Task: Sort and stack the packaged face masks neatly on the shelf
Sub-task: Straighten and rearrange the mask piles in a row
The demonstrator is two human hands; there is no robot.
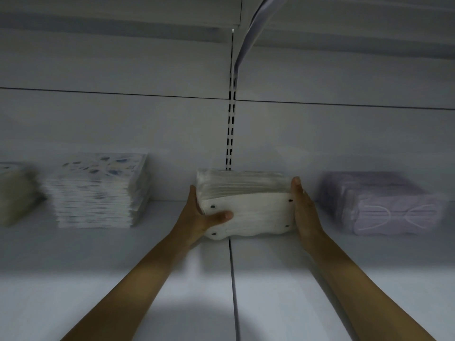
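Observation:
A stack of white packaged face masks (248, 205) stands on the white shelf (172, 267), close to the back wall and over the seam between two shelf boards. My left hand (202, 215) grips the stack's left side, with the thumb laid across its front. My right hand (304, 207) presses flat against the stack's right side, fingers straight. A stack of patterned mask packs (98, 193) stands to the left. To the right lies a lilac mask pack stack (384, 205).
A pale beige stack (14, 193) shows at the far left edge. A slotted upright rail (230, 124) runs up the back wall behind the white stack. An upper shelf bracket (251, 28) curves overhead. Bare shelf lies in front of the stacks.

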